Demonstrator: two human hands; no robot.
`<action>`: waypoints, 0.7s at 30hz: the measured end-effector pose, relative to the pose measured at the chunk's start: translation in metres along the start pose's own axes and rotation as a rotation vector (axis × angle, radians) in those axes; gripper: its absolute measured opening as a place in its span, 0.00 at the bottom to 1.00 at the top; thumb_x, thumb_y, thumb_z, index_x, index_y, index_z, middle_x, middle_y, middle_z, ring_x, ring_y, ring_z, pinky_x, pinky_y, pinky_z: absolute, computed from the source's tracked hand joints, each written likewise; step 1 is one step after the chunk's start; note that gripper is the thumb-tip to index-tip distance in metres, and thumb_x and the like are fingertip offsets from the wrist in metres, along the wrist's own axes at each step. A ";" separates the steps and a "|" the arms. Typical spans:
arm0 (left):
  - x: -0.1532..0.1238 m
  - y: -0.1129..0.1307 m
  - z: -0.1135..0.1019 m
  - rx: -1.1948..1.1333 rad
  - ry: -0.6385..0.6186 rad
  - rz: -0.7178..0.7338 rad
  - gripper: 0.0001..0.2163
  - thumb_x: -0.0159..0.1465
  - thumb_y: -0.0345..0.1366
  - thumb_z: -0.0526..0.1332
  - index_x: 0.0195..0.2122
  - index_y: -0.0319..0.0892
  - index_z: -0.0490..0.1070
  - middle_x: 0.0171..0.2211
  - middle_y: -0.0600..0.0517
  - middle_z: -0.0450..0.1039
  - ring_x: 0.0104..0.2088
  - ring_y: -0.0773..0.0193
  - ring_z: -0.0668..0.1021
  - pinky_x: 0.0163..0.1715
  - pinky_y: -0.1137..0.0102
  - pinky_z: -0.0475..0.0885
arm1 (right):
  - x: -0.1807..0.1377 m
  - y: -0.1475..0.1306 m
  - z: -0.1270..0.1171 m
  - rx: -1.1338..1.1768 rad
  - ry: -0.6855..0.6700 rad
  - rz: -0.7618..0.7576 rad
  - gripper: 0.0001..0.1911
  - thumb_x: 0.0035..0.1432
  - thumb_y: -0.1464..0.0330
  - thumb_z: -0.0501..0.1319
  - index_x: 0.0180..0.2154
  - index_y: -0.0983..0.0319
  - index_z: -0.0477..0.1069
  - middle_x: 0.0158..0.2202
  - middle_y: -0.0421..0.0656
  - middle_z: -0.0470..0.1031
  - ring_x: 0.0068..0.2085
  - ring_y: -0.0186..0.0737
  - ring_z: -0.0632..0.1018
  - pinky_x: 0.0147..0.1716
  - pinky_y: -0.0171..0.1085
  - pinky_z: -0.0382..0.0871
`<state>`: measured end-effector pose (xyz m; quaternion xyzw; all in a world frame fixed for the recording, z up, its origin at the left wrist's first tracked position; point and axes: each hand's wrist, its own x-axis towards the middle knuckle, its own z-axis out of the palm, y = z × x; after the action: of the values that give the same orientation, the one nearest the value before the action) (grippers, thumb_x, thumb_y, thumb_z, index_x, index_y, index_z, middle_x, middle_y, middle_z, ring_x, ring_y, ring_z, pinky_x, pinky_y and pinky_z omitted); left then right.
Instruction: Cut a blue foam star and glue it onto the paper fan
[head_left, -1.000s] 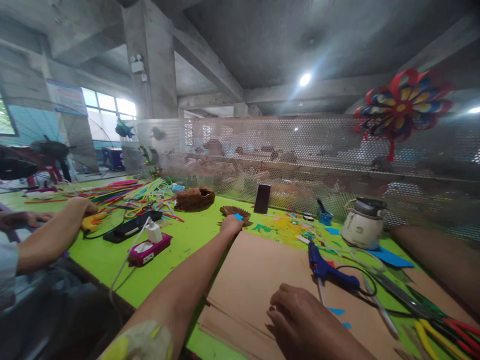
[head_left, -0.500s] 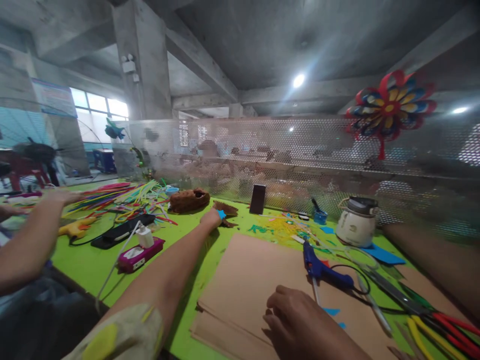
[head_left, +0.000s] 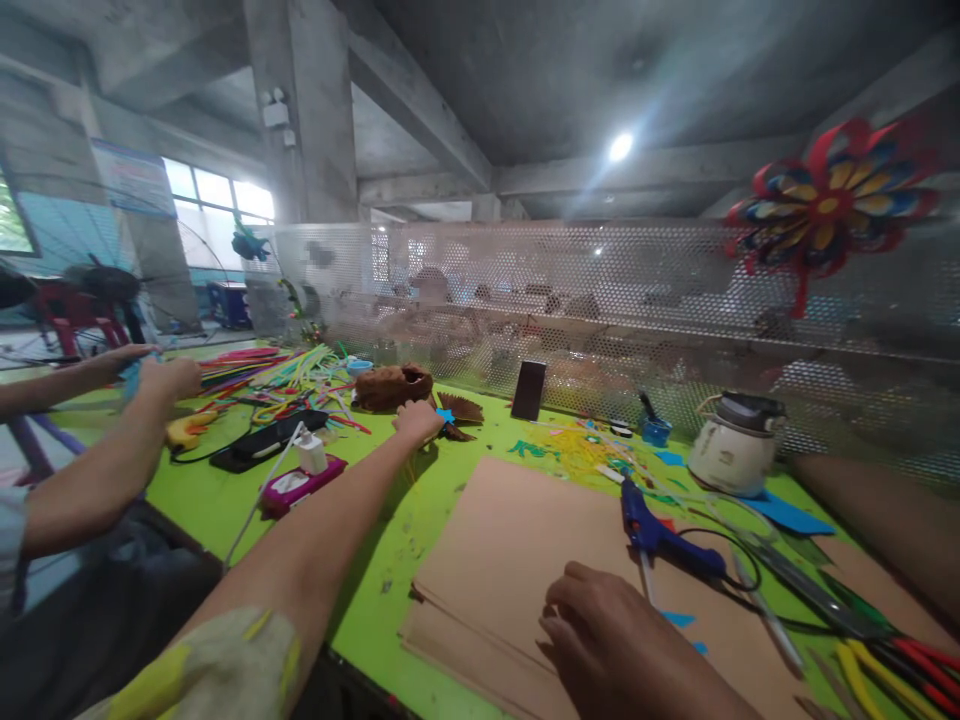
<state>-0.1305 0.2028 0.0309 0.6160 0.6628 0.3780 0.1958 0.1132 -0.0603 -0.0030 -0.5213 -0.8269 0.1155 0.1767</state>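
Note:
My left hand (head_left: 418,420) is stretched far across the table, its fingers curled at the far side, beside a brown leathery pouch-like object (head_left: 393,388). Right by the fingers is a small blue star (head_left: 445,416), in front of a brown, ridged fan-shaped piece (head_left: 461,408); whether the hand grips either is hidden. My right hand (head_left: 600,630) rests on a stack of brown cardboard sheets (head_left: 517,540), fingers loosely bent with nothing visible in them. Close to it lie a blue glue gun (head_left: 664,535) and small blue scraps (head_left: 679,619).
Large scissors (head_left: 825,600), a white jug (head_left: 735,445) and a blue sheet (head_left: 793,514) lie right. A phone (head_left: 529,390) leans at the back near yellow scraps (head_left: 559,455). Left are a purple power strip (head_left: 304,485), colourful pipe cleaners (head_left: 247,370) and another person's hands (head_left: 169,375).
The view has turned slightly left. My left hand has drawn a little left, away from the fan-shaped piece. My right hand stays on the cardboard. The other person's hands have come together over a blue piece.

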 end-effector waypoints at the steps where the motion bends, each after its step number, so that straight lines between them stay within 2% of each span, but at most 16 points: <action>1: -0.001 0.002 0.001 0.032 0.007 0.029 0.16 0.63 0.39 0.57 0.50 0.38 0.64 0.49 0.44 0.66 0.45 0.58 0.73 0.42 0.58 0.70 | 0.000 -0.001 0.000 0.002 -0.002 -0.003 0.12 0.58 0.70 0.52 0.25 0.62 0.68 0.30 0.42 0.70 0.30 0.34 0.70 0.28 0.33 0.55; 4: -0.009 0.008 0.017 0.116 -0.057 0.152 0.16 0.63 0.39 0.57 0.50 0.39 0.64 0.49 0.45 0.66 0.45 0.58 0.73 0.42 0.58 0.70 | -0.001 -0.004 0.000 0.006 -0.015 -0.018 0.12 0.58 0.70 0.52 0.25 0.62 0.68 0.30 0.43 0.70 0.31 0.34 0.71 0.28 0.33 0.55; 8: -0.022 0.012 0.049 0.179 -0.304 0.293 0.13 0.64 0.39 0.55 0.48 0.41 0.66 0.48 0.46 0.67 0.43 0.60 0.73 0.42 0.60 0.71 | -0.002 -0.008 -0.004 0.024 0.013 0.032 0.10 0.58 0.70 0.52 0.26 0.62 0.68 0.31 0.43 0.71 0.32 0.35 0.71 0.30 0.33 0.56; 11: -0.027 0.010 0.059 0.231 -0.424 0.357 0.13 0.64 0.39 0.55 0.48 0.41 0.66 0.49 0.46 0.67 0.43 0.60 0.73 0.42 0.60 0.71 | -0.002 -0.007 -0.006 -0.018 0.012 -0.015 0.10 0.58 0.70 0.52 0.27 0.62 0.68 0.31 0.42 0.72 0.32 0.34 0.71 0.28 0.33 0.55; 14: -0.028 0.003 0.052 0.299 -0.480 0.396 0.13 0.64 0.39 0.55 0.48 0.42 0.67 0.49 0.46 0.67 0.43 0.60 0.73 0.43 0.61 0.71 | -0.002 -0.005 -0.006 -0.082 0.026 -0.079 0.11 0.58 0.70 0.51 0.25 0.62 0.67 0.30 0.41 0.71 0.31 0.33 0.70 0.27 0.33 0.53; 21: -0.033 -0.020 0.016 0.535 -0.538 0.401 0.15 0.63 0.39 0.56 0.49 0.39 0.65 0.48 0.46 0.67 0.43 0.59 0.73 0.41 0.59 0.71 | -0.005 -0.005 0.000 -0.161 0.030 -0.195 0.13 0.60 0.71 0.51 0.24 0.62 0.67 0.29 0.40 0.70 0.31 0.34 0.68 0.28 0.34 0.52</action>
<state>-0.1270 0.1761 -0.0006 0.8385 0.5298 0.0495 0.1176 0.1112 -0.0670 -0.0024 -0.4528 -0.8774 0.0233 0.1569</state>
